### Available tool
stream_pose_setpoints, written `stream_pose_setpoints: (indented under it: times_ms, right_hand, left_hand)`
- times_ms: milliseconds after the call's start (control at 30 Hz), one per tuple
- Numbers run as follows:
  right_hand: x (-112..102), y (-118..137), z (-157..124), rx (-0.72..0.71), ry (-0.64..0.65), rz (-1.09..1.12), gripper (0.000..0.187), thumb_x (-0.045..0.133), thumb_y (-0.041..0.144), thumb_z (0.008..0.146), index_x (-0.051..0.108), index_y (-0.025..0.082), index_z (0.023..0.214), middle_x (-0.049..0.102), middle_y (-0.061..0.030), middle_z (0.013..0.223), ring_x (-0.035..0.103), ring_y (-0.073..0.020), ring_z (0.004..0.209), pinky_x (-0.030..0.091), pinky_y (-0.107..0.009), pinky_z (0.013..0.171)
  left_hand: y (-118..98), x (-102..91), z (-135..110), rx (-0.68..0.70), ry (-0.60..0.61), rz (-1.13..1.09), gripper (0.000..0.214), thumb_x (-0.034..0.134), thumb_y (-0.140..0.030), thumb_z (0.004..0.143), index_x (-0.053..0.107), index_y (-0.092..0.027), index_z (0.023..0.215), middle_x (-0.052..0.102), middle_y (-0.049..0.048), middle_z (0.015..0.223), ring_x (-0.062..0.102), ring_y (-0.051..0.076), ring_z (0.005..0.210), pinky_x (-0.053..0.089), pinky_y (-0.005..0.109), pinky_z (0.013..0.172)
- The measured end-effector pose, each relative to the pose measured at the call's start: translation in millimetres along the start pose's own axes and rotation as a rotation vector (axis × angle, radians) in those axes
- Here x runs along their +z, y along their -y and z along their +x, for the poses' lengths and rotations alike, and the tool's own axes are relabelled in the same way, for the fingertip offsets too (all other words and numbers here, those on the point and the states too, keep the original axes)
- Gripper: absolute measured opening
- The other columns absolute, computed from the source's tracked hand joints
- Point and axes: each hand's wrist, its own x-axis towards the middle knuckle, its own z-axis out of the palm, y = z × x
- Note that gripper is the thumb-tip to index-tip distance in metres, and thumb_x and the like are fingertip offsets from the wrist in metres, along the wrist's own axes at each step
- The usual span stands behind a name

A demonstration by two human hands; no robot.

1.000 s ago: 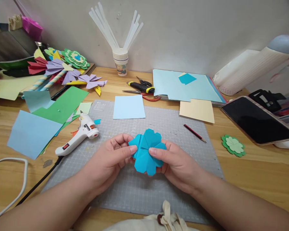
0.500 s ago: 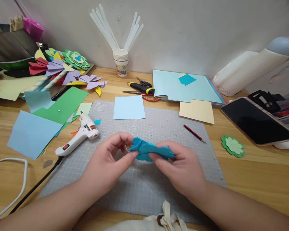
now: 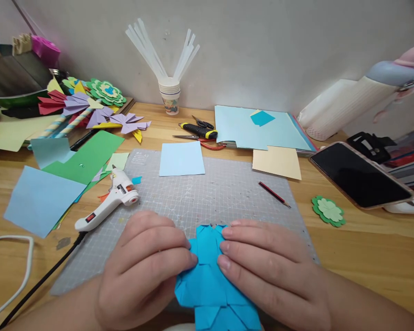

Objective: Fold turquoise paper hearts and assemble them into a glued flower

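Note:
A bright blue folded paper piece (image 3: 210,287) with several creased flaps faces up near the bottom of the head view, over the grey cutting mat (image 3: 227,193). My left hand (image 3: 145,266) grips its left edge with bent fingers. Along the right edge lie the fingers of my right hand (image 3: 272,269), holding that side. Both thumbs are hidden behind or under the paper. Beyond my hands, a light blue paper square (image 3: 181,158) rests on the mat. A white glue gun (image 3: 106,202) lies to the left of my left hand.
A pencil (image 3: 274,194), a green paper flower (image 3: 328,210) and a tilted phone (image 3: 362,174) are on the right. Behind the mat lie scissors (image 3: 203,122), a cutter (image 3: 198,130) and a paper stack (image 3: 234,126). Paper cups (image 3: 170,96) hold glue sticks. The glue gun's black cable (image 3: 41,278) runs lower left.
The blue paper has come closer to me and turned, so its broad folded face shows instead of its narrow side. Both hands moved down with it, and the view shifted slightly.

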Motion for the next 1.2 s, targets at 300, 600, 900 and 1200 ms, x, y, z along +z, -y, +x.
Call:
stream_pose_setpoints:
  times_ms: [300,600,900,1200]
  right_hand:
    - [1,-1,-2,0.048,0.000,-0.001,0.025,0.045,0.015,0.093,0.069,0.016,0.089,0.074,-0.0042,0.090,0.064,-0.0152,0.098,0.054,-0.030,0.097]
    - [0,-1,-3,0.076,0.010,0.021,0.019,0.049,0.017,0.092,0.068,0.013,0.094,0.073,-0.0051,0.091,0.064,-0.0157,0.098,0.052,-0.029,0.098]
    - [2,-1,-2,0.067,-0.008,0.047,0.021,0.047,0.014,0.091,0.068,0.012,0.093,0.073,-0.0064,0.090,0.065,-0.0155,0.097,0.054,-0.029,0.097]
    - [-13,3,10,0.146,0.182,0.093,0.018,0.048,0.014,0.092,0.066,0.011,0.097,0.074,-0.0072,0.091,0.066,-0.0143,0.096,0.049,-0.027,0.101]
  left_hand:
    - [-3,-1.0,-1,-0.076,0.026,-0.002,0.023,0.059,-0.012,0.077,0.064,-0.024,0.097,0.063,0.0037,0.083,0.056,0.019,0.075,0.048,0.035,0.071]
    - [-13,5.3,-2,-0.234,-0.031,-0.082,0.025,0.055,-0.010,0.083,0.064,-0.027,0.099,0.060,0.0033,0.085,0.052,0.018,0.077,0.045,0.034,0.072]
    - [-13,5.8,-2,-0.241,-0.025,-0.047,0.031,0.054,-0.006,0.078,0.061,-0.028,0.100,0.055,0.0032,0.087,0.051,0.019,0.080,0.044,0.035,0.073]
    - [-9,6.2,2,-0.248,0.031,-0.140,0.024,0.060,-0.009,0.075,0.063,-0.027,0.092,0.059,0.0032,0.088,0.053,0.018,0.080,0.047,0.033,0.074]
